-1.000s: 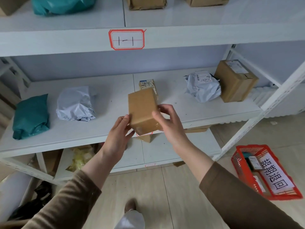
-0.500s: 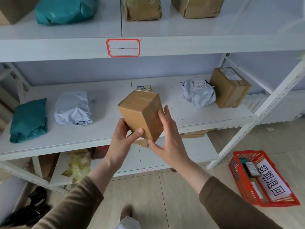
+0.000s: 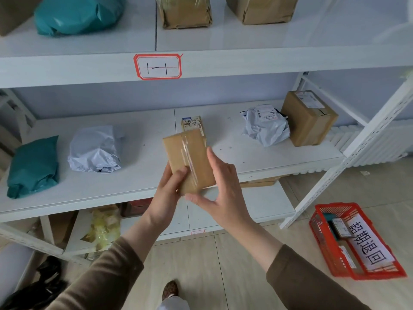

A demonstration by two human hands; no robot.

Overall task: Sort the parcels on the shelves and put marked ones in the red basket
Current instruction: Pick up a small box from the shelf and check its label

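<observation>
A small brown cardboard box (image 3: 187,157) sealed with clear tape is held up in front of the middle shelf (image 3: 138,184). My left hand (image 3: 166,198) grips its lower left corner, thumb on the taped face. My right hand (image 3: 220,189) holds its right side and bottom edge. The red basket (image 3: 321,242) stands on the floor at the lower right, with a white label of black characters and a few parcels inside.
On the middle shelf lie a teal bag (image 3: 33,166), a grey bag (image 3: 96,151), a small labelled box (image 3: 191,124), another grey bag (image 3: 266,126) and a brown box (image 3: 308,119). More parcels sit above. A white upright (image 3: 348,162) slants at the right.
The box has been turned in my hands: half a second ago a corner faced me, now its long taped face does. My view has shifted slightly.
</observation>
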